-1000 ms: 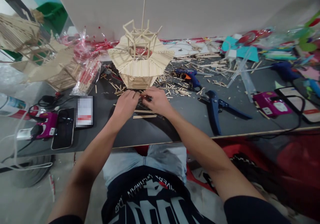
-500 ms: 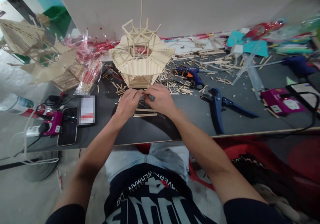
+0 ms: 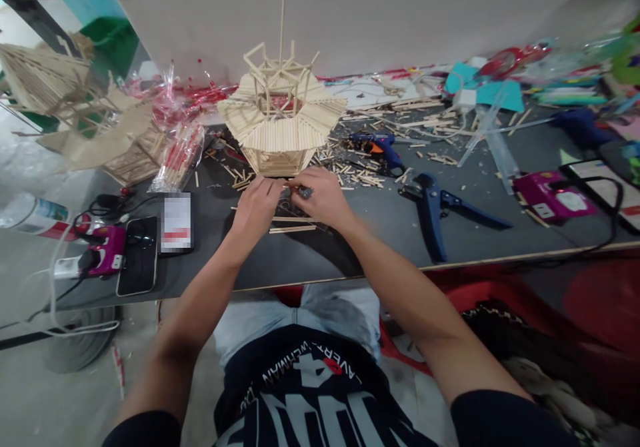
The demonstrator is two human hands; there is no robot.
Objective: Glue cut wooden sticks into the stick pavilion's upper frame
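My left hand [image 3: 256, 207] and my right hand [image 3: 323, 197] meet on the dark table [image 3: 310, 260] just in front of a wooden stick pagoda model [image 3: 281, 117]. Both hands are closed in a pinch. The right hand's fingers hold a small dark tool [image 3: 303, 193], and the left fingertips press on a thin wooden stick beside it. Loose sticks [image 3: 293, 228] lie on the table under my hands.
Blue cutters [image 3: 435, 210] and a blue glue gun [image 3: 381, 147] lie to the right amid stick scraps [image 3: 357, 170]. Two phones [image 3: 138, 254] and a pink device [image 3: 107, 255] sit left. More stick models [image 3: 75, 114] and bagged sticks [image 3: 177, 154] stand far left. Another pink device [image 3: 553, 200] sits right.
My hands have stayed together in front of the model, with only small finger shifts. The view has drifted slightly.
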